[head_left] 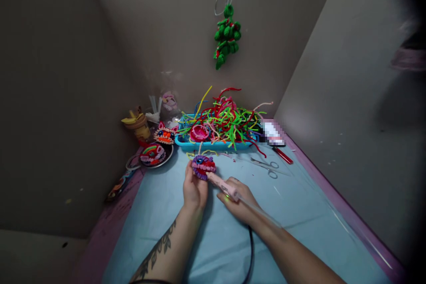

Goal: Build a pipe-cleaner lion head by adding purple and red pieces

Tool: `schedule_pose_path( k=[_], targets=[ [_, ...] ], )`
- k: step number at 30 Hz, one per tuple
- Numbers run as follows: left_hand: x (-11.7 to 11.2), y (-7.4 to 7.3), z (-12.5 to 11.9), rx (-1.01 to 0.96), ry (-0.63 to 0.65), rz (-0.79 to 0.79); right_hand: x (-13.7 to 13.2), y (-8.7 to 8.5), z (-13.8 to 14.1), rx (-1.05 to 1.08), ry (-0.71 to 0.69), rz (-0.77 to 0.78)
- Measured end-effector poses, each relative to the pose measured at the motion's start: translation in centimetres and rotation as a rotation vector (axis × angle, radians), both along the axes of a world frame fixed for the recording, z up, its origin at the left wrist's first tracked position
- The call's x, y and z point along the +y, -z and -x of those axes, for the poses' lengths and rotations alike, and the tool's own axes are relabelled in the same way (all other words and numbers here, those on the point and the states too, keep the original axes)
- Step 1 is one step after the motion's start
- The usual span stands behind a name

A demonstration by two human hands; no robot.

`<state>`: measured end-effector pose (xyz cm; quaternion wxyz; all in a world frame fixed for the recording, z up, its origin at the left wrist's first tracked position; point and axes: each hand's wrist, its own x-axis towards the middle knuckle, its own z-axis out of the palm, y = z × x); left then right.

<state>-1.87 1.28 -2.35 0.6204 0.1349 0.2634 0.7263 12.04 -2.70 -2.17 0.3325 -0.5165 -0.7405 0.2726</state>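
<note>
In the middle of the table, my left hand (195,190) is closed around a small purple, pink and red pipe-cleaner figure (203,167) and keeps it raised toward me. My right hand (238,202) grips a pink hot glue gun (223,186), with a clear glue stick (261,214) sticking out of its back end. The gun's nozzle points at the lower right of the figure, touching it or very close; I cannot tell which. A green light glows near my right fingers. From below the gun a black cord (250,253) runs toward me.
A blue tray (216,146) heaped with pipe cleaners stands at the back. Scissors (270,168), a red-handled tool (282,155) and a phone (273,133) lie right. Leftward are a bowl (165,159) holding a fuzzy figure and a brown pot (141,129). A green ornament (227,35) hangs above.
</note>
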Motion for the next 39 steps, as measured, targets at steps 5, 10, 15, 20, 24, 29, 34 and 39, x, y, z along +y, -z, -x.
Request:
schedule_pose_path(
  k=[5, 10, 15, 20, 24, 29, 34, 39],
  targets=[
    [0.2, -0.1, 0.5, -0.044, 0.014, -0.002, 0.0, -0.1, 0.0, 0.033, 0.031, 0.007],
    [0.1, -0.7, 0.9, -0.107, 0.025, -0.007, -0.1, -0.6, 0.0, 0.017, 0.041, 0.031],
    [0.0, -1.6, 1.0, -0.138, 0.022, 0.023, 0.0, -0.8, -0.1, 0.013, 0.059, 0.046],
    [0.0, -2.3, 1.0, -0.160, 0.036, 0.049, 0.0, -0.7, -0.3, 0.000, 0.062, 0.041],
    [-0.1, -2.4, 1.2, -0.152, 0.045, 0.055, 0.1, -0.5, -0.4, 0.000, 0.052, 0.019],
    [0.0, -2.1, 1.3, -0.131, 0.039, 0.043, 0.3, -0.4, -0.5, -0.043, 0.078, 0.022],
    [0.1, -2.0, 1.4, -0.164, 0.032, 0.037, 0.4, -0.7, -0.6, -0.019, 0.086, 0.034],
    [0.1, -2.1, 1.3, -0.163, 0.030, 0.041, 0.4, -0.6, -0.7, 0.037, 0.094, 0.030]
  ],
)
